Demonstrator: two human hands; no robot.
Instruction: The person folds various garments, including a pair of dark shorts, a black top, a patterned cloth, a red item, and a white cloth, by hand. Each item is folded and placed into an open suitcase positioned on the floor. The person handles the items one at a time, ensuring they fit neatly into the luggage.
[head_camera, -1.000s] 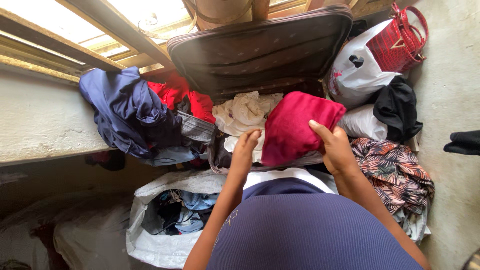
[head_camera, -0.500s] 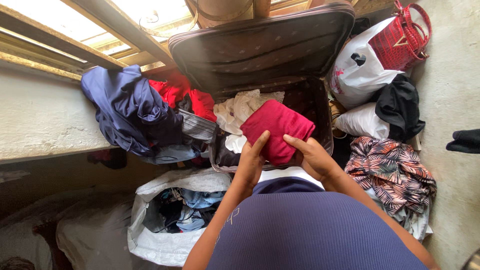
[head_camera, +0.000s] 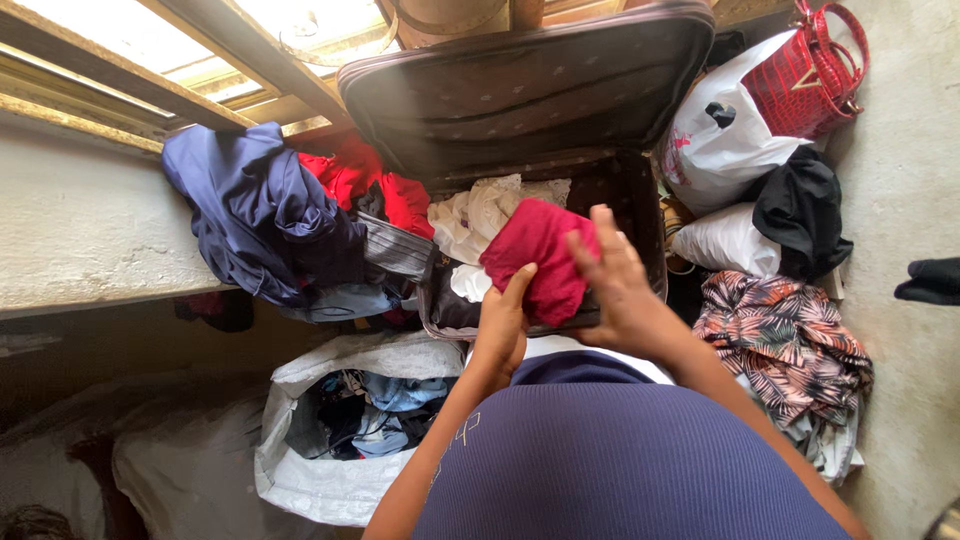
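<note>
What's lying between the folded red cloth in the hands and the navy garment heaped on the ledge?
In the head view, between the folded red cloth and the navy garment lie crumpled cream clothes in the suitcase and a bright red garment beside it.

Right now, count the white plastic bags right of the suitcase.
2: one big bag under the red handbag, another smaller bag below it beside black cloth. Others may be hidden.

Both hands are working a folded crimson garment over the open suitcase — the left hand is gripping its near edge, the right hand is lying flat against its right side, fingers spread. Cream clothes are sitting in the case behind it. A navy garment is lying heaped on the ledge — a red handbag is resting atop a white plastic bag.
</note>
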